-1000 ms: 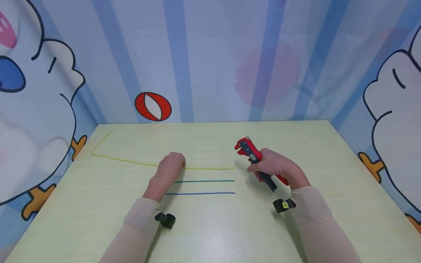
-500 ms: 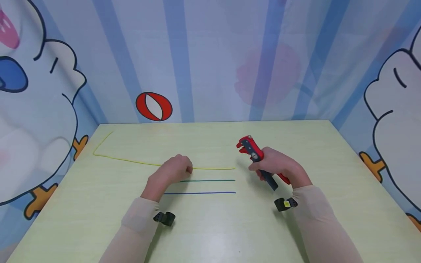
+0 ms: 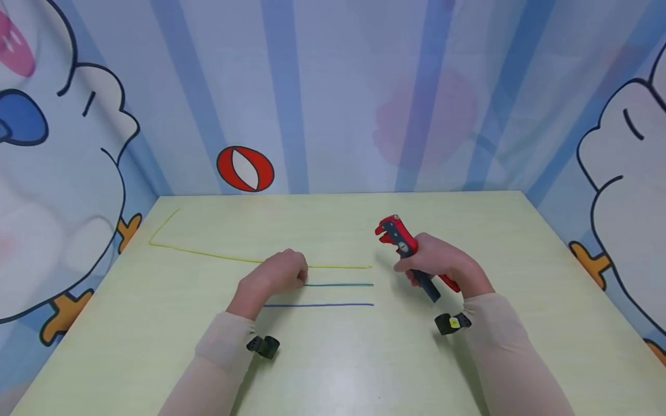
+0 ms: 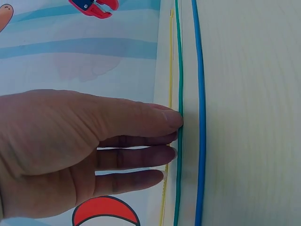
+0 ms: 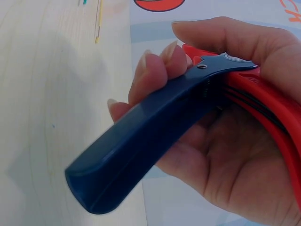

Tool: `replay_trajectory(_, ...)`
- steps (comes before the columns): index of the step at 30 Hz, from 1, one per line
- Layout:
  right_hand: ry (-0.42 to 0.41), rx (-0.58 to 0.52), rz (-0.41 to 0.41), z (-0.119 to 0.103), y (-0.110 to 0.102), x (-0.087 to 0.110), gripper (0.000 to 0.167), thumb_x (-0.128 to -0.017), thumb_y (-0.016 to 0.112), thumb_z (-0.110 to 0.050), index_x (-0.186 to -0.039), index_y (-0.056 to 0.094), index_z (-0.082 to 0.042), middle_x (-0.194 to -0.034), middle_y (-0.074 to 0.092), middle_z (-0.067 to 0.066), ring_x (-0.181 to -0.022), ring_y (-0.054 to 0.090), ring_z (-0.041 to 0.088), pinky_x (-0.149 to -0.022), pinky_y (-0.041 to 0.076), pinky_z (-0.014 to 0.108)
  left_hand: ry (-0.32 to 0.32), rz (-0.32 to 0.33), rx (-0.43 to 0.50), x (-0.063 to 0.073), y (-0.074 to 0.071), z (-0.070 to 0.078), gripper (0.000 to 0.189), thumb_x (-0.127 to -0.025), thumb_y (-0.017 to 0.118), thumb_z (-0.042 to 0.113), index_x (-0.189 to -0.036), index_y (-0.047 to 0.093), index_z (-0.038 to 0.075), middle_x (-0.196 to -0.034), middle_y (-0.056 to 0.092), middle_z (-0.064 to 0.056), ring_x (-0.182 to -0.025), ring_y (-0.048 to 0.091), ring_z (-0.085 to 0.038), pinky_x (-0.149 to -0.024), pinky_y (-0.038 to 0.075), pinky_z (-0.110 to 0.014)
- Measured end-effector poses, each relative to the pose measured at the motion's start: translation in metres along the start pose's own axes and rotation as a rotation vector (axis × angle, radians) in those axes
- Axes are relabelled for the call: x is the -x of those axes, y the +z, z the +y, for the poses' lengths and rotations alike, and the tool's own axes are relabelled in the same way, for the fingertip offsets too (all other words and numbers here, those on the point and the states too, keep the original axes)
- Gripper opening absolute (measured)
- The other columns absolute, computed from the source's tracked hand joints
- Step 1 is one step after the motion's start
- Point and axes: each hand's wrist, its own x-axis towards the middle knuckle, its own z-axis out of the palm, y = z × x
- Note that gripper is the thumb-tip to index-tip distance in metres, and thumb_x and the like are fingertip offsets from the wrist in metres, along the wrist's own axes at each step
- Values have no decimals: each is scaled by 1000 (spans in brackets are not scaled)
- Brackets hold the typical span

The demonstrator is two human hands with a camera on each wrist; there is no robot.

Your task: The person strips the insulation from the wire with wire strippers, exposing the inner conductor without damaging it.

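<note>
"CH" (image 5: pixel 291 12) (in orange) on backdrop (image 3: pixel 343 104)

Plastic is shining over a smooth, pale wood-grained tabletop (image 4: pixel 254 117)
The curved dark-blue-and-red plastic hand tool (image 5: pixel 171 106) is catching a soft sheen, its silvery pin (image 5: pixel 201 66) gleaming like metal — the thin green plastic-looking wire (image 4: pixel 181 75) is appearing smooth, the blue-striped backdrop (image 3: pixel 348 86) creasing like matt cloth.
</note>
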Motion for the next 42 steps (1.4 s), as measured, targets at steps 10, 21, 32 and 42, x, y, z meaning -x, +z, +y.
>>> replay_trajectory(10, -4, -65, 4, 5, 1, -1, 32, -91, 70, -21, -105, 56, 4, -73, 65, 12, -62, 64, 22, -67, 56, 35, 6, -15, -83, -1, 3, 7, 17, -91, 71, 6, -78, 67, 14, -66, 50, 0, -65, 47, -16, -61, 39, -28)
replay_trajectory(21, -98, -253, -11, 8, -4, -1, 33, -96, 64, -22, -105, 56, 8, -78, 66, 14, -68, 66, 28, -73, 59, 41, 16, 25, -100, 2, -3, 2, 11, -93, 68, 7, -83, 67, 13, -73, 56, 0, -69, 51, -18, -65, 43, -29)
replay_trajectory(32, -263, -523, -29, 8, -12, 0, 44, -102, 49, -7, -140, 37, 11, -108, 66, 24, -97, 69, 33, -94, 54, 47, 20, 189, 51, 10, -20, -11, 4, -95, 65, 6, -95, 69, 6, -76, 59, 1, -68, 53, -17, -64, 48, -26)
replay_trajectory(42, -314, -638, -84, 3, -5, -1, 49, -100, 62, -32, -138, 50, -3, -94, 66, 22, -81, 70, 36, -84, 57, 52, 86, 554, 39, 11, -24, -4, 17, -92, 73, 10, -108, 76, 10, -90, 71, -3, -77, 65, -17, -68, 56, -30)
